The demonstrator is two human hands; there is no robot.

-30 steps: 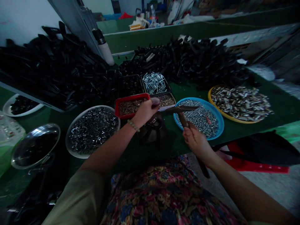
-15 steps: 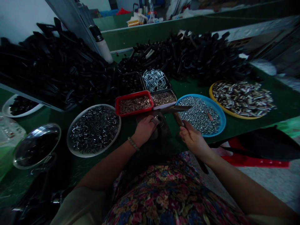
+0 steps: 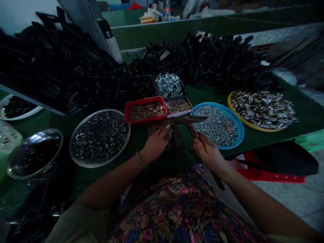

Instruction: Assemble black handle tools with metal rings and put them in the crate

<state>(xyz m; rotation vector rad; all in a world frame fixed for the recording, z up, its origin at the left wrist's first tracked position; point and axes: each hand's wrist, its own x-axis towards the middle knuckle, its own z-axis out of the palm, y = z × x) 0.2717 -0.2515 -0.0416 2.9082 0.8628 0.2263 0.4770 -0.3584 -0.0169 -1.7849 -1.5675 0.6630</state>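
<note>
My right hand point(image 3: 209, 150) is wrapped round the wooden handle of a hammer point(image 3: 191, 119), whose long dark head lies level, its right end over the blue tray's near edge. My left hand point(image 3: 157, 143), with a beaded bracelet point(image 3: 141, 160) at the wrist, pinches a small shiny metal part point(image 3: 168, 127) between thumb and fingers. That part is close to the left end of the hammer head, above a dark flat plate point(image 3: 178, 140) on the green table. Its exact shape is too small and dark to make out.
Ahead sit a red tray of pins point(image 3: 165, 116), a tray of screws point(image 3: 168, 85) and a tray of tiny parts point(image 3: 178, 106). Right: a blue tray of nuts point(image 3: 242, 135), a yellow tray of metal sleeves point(image 3: 229, 101). Left: a white tray of clips point(image 3: 72, 152). Black parts point(image 3: 217, 62) heap behind.
The small shiny part shows more plainly at my left fingertips, and that hand has shifted slightly down and left. My right hand keeps its grip on the hammer; the view has shifted a little.
</note>
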